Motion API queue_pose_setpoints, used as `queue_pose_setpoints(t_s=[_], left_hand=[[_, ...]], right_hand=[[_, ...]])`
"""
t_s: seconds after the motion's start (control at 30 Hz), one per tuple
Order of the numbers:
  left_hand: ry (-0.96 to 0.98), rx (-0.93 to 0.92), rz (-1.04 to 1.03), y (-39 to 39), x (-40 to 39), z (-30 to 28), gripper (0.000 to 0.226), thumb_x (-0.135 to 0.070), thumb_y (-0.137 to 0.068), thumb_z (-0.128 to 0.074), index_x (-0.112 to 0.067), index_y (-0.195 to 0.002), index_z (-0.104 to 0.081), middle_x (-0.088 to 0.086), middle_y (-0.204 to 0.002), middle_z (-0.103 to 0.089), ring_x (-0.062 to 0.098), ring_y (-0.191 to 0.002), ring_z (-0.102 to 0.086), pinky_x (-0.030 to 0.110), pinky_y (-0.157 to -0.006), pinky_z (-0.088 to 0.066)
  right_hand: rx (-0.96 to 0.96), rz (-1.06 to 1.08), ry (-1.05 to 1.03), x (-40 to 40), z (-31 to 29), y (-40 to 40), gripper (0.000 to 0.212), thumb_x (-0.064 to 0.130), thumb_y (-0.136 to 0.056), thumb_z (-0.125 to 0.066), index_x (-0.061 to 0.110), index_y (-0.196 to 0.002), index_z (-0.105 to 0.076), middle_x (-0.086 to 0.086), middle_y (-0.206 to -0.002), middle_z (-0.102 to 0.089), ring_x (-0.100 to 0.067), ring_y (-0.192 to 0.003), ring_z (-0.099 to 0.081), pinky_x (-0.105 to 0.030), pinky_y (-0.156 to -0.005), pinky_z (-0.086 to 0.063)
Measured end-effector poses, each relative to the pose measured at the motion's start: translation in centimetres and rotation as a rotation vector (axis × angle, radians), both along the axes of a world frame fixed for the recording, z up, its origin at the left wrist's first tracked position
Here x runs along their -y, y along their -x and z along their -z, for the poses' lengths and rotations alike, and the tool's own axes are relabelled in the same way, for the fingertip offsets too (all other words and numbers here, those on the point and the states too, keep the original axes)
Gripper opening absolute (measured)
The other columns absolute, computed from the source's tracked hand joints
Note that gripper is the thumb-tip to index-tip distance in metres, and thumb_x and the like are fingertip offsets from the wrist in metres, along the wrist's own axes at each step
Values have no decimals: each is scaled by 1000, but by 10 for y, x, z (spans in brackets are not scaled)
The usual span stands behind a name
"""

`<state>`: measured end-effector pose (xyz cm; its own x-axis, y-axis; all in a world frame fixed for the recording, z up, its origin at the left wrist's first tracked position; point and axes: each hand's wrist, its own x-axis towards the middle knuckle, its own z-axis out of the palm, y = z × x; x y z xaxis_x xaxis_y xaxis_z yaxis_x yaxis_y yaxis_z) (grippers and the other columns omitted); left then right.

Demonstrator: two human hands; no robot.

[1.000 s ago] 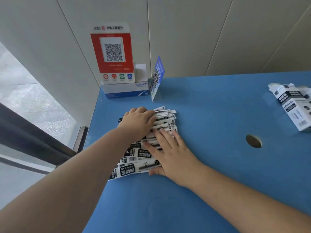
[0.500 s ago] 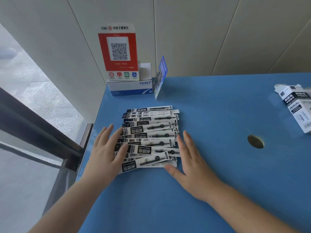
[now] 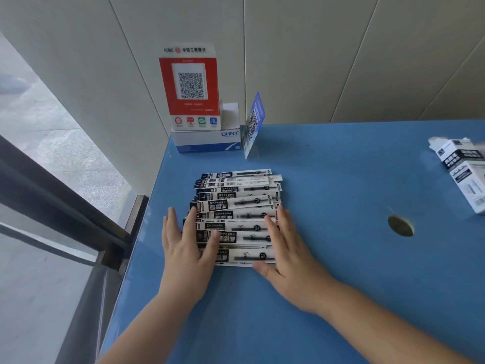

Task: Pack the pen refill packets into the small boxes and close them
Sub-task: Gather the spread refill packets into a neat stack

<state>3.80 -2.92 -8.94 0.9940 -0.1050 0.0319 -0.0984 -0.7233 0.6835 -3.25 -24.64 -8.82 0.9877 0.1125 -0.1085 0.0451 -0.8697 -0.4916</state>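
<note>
- Packets of pen refills (image 3: 236,214) were laid in an overlapping, fanned row on the blue table (image 3: 341,179), near its left edge, each packet lying crosswise.
- The left hand (image 3: 187,248) was placed flat at the left ends of the nearer packets, with fingers straight and spread; nothing was grasped by it.
- The right hand (image 3: 291,261) was placed flat at the right ends of the same packets, fingers straight and the thumb stretched along the nearest packet; nothing was grasped by it either.
- Small boxes (image 3: 464,172), white and black, were seen at the right edge of the table, well apart from the packets; one top flap looked open.
- A round hole (image 3: 400,225) was seen in the table between the packets and the boxes.
- A red QR sign (image 3: 189,85) was stood on a white box (image 3: 207,140) in the far corner, with a blue QR card (image 3: 254,124) just beside it.
</note>
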Motion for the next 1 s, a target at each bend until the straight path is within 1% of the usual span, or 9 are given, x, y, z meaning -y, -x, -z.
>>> queue_pose_setpoints(t_s=[0.13, 0.23, 0.3, 0.37, 0.5, 0.63, 0.83, 0.93, 1.0], left_hand=[[28, 17, 135, 10, 3, 0, 85, -78, -80, -36, -48, -155, -11, -27, -158, 27, -5, -144, 27, 31, -117, 1], [-14, 44, 132, 8, -6, -2, 84, -87, -77, -35, -59, -150, -5, -29, -158, 27, -2, -147, 23, 33, -114, -7], [-1, 49, 94, 4, -17, -2, 84, -91, -75, -37, -63, -148, -7, -27, -162, 17, -1, -150, 14, 32, -112, -12], [97, -24, 32, -9, -24, -4, 83, -87, -76, -40, -59, -149, -13, -23, -165, 1, -1, -151, 0, 34, -118, -15], [165, -158, 9, -65, -17, -11, 78, -69, -90, -42, -36, -157, -21, -13, -163, -23, 6, -150, -18, 32, -119, -17], [63, -172, 137, -104, 3, -14, 72, -59, -99, -40, -28, -160, -16, -12, -167, -13, 4, -152, -6, 27, -119, -6], [47, -148, 247, -102, 11, -7, 84, -74, -90, -33, -31, -159, -18, -17, -166, -7, -2, -150, 0, 25, -117, -3], [-33, -100, 201, -98, 6, -7, 88, -80, -85, -22, -32, -159, -18, -17, -166, -4, -1, -150, 6, 26, -116, 0], [-110, -83, 202, -95, 6, -6, 89, -80, -86, -18, -30, -159, -17, -15, -167, -4, 0, -151, 8, 25, -115, 2]], right_hand=[[-38, -83, 188, -10, 1, -5, 87, 56, -104, -32, 27, -143, 41, -1, -152, 54, -15, -141, 48, -39, -123, 19], [49, 7, -11, -3, -3, -4, 81, 62, -100, -32, 29, -160, 11, 5, -159, 43, -9, -146, 41, -32, -121, 21], [96, 177, -265, 7, -7, -8, 73, 65, -98, -32, 36, -158, -1, 15, -163, 31, 1, -149, 30, -19, -120, 16], [57, 346, -457, 19, -11, -27, 76, 66, -98, -34, 33, -160, -6, 17, -166, 21, 7, -149, 21, -22, -123, 8], [-77, 417, -440, 37, -21, -82, 71, 46, -106, -38, 17, -163, -7, 3, -172, 7, -5, -155, 9, -27, -124, 4], [-129, 404, -447, 35, -25, -120, 68, 48, -107, -33, 16, -163, -11, 2, -172, 3, -8, -157, 4, -19, -115, 2], [-107, 307, -477, 28, -20, -122, 63, 45, -107, -36, 17, -162, -19, 7, -171, -2, -5, -156, -3, -19, -118, -2], [-20, 387, -536, 34, -20, -113, 65, 50, -104, -36, 20, -161, -24, 10, -171, -7, 6, -149, -7, -8, -111, -4], [-65, 348, -519, 34, -21, -108, 78, 62, -95, -32, 24, -162, -20, 14, -170, -4, 15, -142, -5, -2, -106, -2]])
